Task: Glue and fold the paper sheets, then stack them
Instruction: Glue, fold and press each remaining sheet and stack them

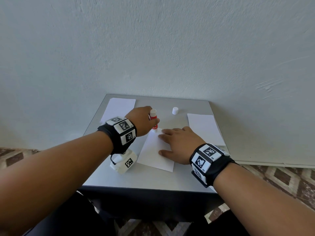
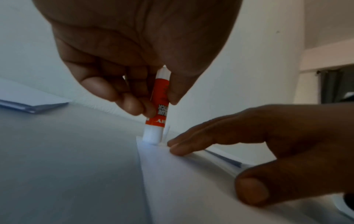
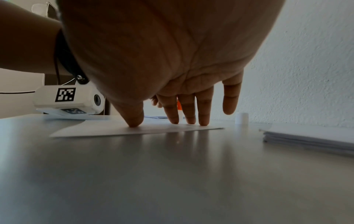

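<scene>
A grey bench [image 1: 179,178] stands against a pale textured wall [image 1: 170,48] and carries all the paper. In the middle lies 1 white paper sheet [image 1: 153,155], turned a little askew. At the far left corner sits a stack of white sheets [image 1: 119,108], and along the right edge lies a second stack of sheets [image 1: 204,128]; both are well apart from the middle sheet. A small white glue cap [image 1: 175,110] stands upright on the bench between the 2 stacks, beyond the hands and off the glue stick.

The left hand [image 1: 143,120] grips a red-and-white glue stick [image 1: 154,120] between thumb and curled fingers [image 2: 126,100], holding it nearly upright with its white tip down on the far left corner of the middle sheet. The right hand [image 1: 179,143] lies spread and flat on the same sheet, its fingertips [image 3: 203,121] and thumb pressing the paper to the bench, the little finger lifted clear. Its nearest fingertip sits just beside the glue tip.

Each wrist wears a black band with black-and-white marker blocks; the left wrist camera [image 1: 123,162] hangs just beside the sheet's left edge. A patterned brown floor [image 1: 281,181] shows round the bench.
</scene>
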